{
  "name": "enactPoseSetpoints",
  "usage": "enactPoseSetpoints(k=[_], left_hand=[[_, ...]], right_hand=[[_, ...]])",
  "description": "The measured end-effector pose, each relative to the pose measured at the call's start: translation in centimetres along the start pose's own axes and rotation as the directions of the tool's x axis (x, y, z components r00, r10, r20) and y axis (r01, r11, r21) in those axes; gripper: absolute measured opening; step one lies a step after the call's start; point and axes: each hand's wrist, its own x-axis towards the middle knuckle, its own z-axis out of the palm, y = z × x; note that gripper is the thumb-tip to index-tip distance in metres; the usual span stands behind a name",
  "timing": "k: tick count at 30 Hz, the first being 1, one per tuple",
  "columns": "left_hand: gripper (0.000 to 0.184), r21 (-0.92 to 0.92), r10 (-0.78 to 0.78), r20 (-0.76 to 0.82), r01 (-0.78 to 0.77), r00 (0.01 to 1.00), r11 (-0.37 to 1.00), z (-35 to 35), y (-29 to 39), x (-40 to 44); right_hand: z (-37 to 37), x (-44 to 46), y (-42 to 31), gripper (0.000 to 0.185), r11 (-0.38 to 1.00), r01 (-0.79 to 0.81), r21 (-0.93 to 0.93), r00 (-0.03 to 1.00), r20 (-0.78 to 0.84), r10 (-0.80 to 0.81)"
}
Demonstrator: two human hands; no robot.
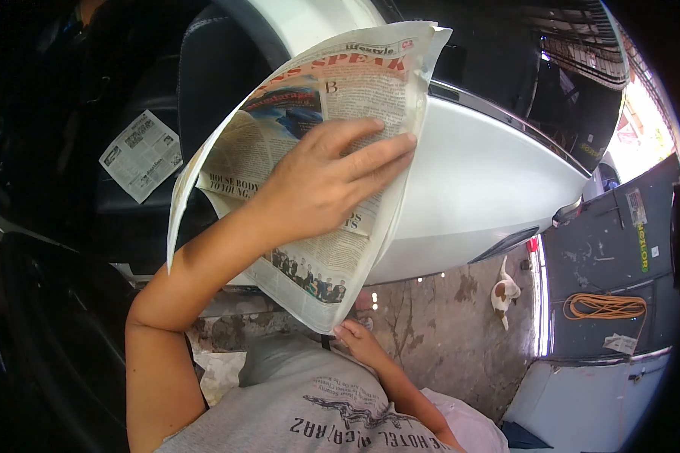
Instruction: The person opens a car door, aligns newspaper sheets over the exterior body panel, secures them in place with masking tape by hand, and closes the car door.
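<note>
Your left hand lies across the printed face of the newspaper at the centre of the frame, its fingers slightly parted and reaching the right-hand edge, though you can't tell whether they grip, since the thumb is hidden. Your right hand, at lower centre, has its fingers closed on the bottom corner of that paper. Beyond it, you have a loose printed sheet on the black seat at left and a white car panel at right.
</note>
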Motion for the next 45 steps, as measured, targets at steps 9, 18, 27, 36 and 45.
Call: enactPoseSetpoints(k=[9, 18, 27, 36, 45], left_hand=[[0.061, -0.05, -0.026, 0.012, 0.027, 1.0, 0.998, 0.2, -0.2, 0.1], [0.051, -0.228, -0.123, -0.076, 0.102, 0.99, 0.968, 0.8, 1.1, -2.3], [0.055, -0.15, -0.065, -0.049, 0.057, 0.997, 0.987, 1.3, 1.7, -2.9], [0.06, -0.016, -0.059, 0.041, 0.06, 0.997, 0.998, 0.2, 2.0, -2.7], [0.055, 0.081, -0.086, 0.098, 0.078, 0.991, 0.994, -1.6, 3.2, -2.4]], right_hand=[[0.2, -0.6, 0.1, 0.03, 0.987, 0.138, -0.084, 0.989, -0.039, -0.142], [0.5, -1.7, -2.7, 0.023, 0.992, 0.124, 0.021, 0.992, -0.009, -0.124], [0.6, -1.7, -2.3, 0.021, 0.983, 0.184, -0.014, 0.982, -0.039, -0.185], [0.8, -1.4, 0.0, 0.025, 0.984, 0.177, 0.005, 0.98, -0.099, -0.175], [0.5, 0.0, 2.8, 0.03, 0.998, 0.023, 0.065, 0.992, -0.121, -0.015]])
